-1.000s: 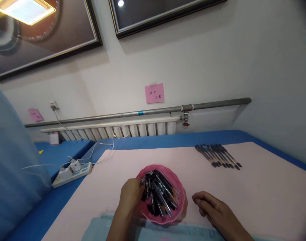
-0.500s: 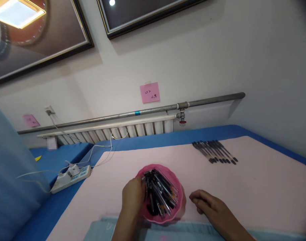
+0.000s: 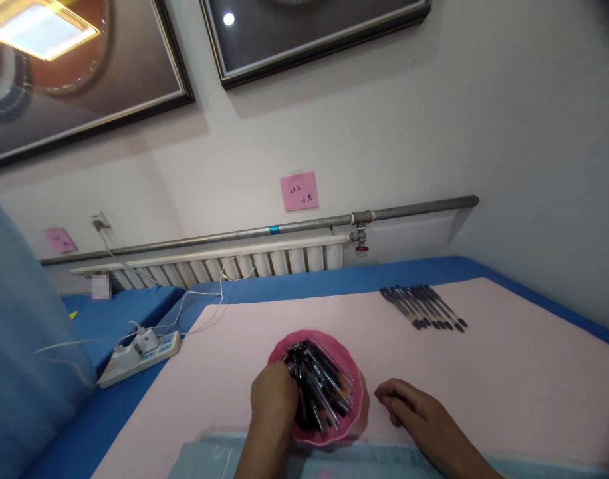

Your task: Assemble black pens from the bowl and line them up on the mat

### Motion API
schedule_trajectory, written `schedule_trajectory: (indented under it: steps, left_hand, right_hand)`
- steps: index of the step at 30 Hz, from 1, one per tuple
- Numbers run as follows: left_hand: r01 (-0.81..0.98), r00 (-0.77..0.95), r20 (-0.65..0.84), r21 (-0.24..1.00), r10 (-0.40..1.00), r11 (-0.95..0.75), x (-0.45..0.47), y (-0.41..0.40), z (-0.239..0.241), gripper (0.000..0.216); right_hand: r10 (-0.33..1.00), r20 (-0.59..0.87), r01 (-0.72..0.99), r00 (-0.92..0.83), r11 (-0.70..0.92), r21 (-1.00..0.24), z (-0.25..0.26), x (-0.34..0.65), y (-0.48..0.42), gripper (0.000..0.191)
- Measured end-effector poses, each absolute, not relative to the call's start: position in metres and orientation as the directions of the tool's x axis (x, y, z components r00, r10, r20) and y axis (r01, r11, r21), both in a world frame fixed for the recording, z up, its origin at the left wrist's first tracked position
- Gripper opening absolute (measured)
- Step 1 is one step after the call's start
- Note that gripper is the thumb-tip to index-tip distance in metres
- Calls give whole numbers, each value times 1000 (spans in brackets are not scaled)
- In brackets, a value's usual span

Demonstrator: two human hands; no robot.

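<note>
Many slim pens (image 3: pixel 318 386) lay heaped in the pink bowl (image 3: pixel 280 349), crossing one another, their clear barrels and black parts turned different ways. The left hand (image 3: pixel 275 396) was down over the bowl's left side, against the heap; its fingers were hidden, so whether they had closed on a pen I could not tell. The right hand (image 3: pixel 409 407) lay just right of the bowl, apart from it, loosely curled with nothing visible in its grasp. Each pen looked light and stiff, likely hard plastic, smooth enough to slide or roll under a careless fingertip but hardly fragile. Mid-barrel seemed the best place for a pinch of thumb and forefinger, since a hold on an end might have tugged a cap or levered neighbouring pens aside. Farther off to the right, a row of pens (image 3: pixel 421 307) lay nearly parallel on the pink sheet (image 3: pixel 225 359), easier to pick singly.
</note>
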State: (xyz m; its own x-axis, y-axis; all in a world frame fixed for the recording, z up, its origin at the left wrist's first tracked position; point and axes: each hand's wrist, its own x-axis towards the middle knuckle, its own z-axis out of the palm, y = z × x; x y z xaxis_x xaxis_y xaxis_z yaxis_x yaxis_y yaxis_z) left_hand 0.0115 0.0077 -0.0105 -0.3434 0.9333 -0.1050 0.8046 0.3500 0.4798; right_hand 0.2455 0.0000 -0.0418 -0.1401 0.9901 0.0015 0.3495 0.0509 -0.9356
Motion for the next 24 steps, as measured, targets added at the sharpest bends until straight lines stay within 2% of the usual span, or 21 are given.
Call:
schedule_trajectory:
  steps: [3, 6, 8, 9, 11, 12, 13, 15, 17, 19, 22, 24]
  left_hand:
    - [700, -299, -97, 654, 949, 287, 9, 7, -3, 13]
    - [537, -194, -141, 813, 971, 226, 18, 4, 1, 18]
    - [349, -60, -229, 907, 971, 236, 28, -1, 1, 16]
    - [181, 61, -291, 944, 955, 276, 34, -5, 1, 13]
    - [-72, 293, -334, 927, 896, 369, 45, -12, -1, 15]
    - [-143, 374, -329, 903, 867, 404, 49, -15, -1, 16]
    - [-170, 422, -321, 890, 848, 422, 52, -17, -2, 16]
    - [-192, 459, -306, 882, 834, 430, 56, -18, -4, 13]
    - [-221, 460, -295, 875, 838, 430, 56, -16, -9, 10]
    - [-221, 444, -311, 871, 840, 439, 52, -12, -16, 10]
    - [-194, 386, -348, 875, 854, 445, 42, -5, -22, 9]
    - [-266, 310, -320, 875, 895, 405, 35, -1, -22, 10]
  right_hand:
    - [997, 13, 311, -71, 34, -950, -45, 245, -1, 21]
    - [1000, 28, 202, -7, 29, -979, -47, 243, -4, 24]
    - [999, 21, 126, 38, 16, -992, -40, 239, -8, 28]
    - [1000, 11, 90, 29, 8, -996, -33, 236, -9, 31]
    - [998, 45, 41, -37, 46, -998, -17, 227, -11, 33]
    - [990, 78, 12, -118, 79, -997, -9, 222, -11, 29]
    - [975, 87, -30, -206, 83, -996, -3, 216, -10, 26]
    - [925, 30, -110, -379, -12, -994, 6, 205, -5, 21]
    - [894, -17, -200, -448, -118, -973, 7, 198, 3, 20]
    - [934, -30, -344, -356, -161, -925, 5, 198, 13, 23]
    - [994, -85, -566, -74, -112, -817, 1, 208, 28, 30]
    - [990, -142, -562, 9, -112, -819, -1, 218, 32, 33]
